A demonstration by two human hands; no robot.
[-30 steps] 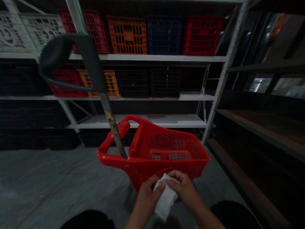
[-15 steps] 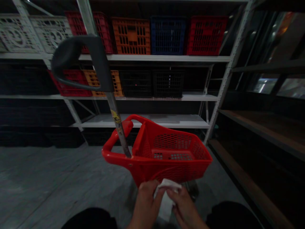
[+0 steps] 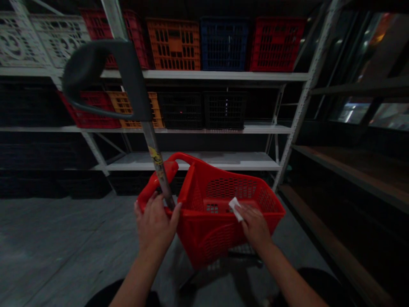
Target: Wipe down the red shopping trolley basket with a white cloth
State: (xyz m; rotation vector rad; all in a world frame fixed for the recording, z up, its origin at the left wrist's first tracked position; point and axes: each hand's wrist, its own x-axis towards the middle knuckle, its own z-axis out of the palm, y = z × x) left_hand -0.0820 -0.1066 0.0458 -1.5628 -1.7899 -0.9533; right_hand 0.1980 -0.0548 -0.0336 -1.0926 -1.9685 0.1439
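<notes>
On my feed the left hand [image 3: 155, 226] sits open, fingers spread, against the near rim of the red plastic shopping basket [image 3: 220, 221], just beside the metal pole [image 3: 157, 164] that rises from that rim to a dark curved grip [image 3: 132, 81]. The right hand [image 3: 255, 226] is out over the basket's far side, its fingers nearly closed and pinching a small folded white tissue [image 3: 235, 209], which hangs above the mesh interior without touching it as far as I can tell. A yellow sticker [image 3: 155, 155] marks the pole. The basket stands on a wheeled base [image 3: 243, 251] over a grey concrete floor [image 3: 54, 243]. Ahead of me, white metal shelving [image 3: 306, 94] carries plastic crates: red [image 3: 277, 44], orange [image 3: 174, 44] and blue [image 3: 223, 44] on top, with black ones [image 3: 225, 111] below. White ornamental panels [image 3: 41, 40] stand at the upper left, and a wooden shelf [image 3: 358, 170] runs along the right
</notes>
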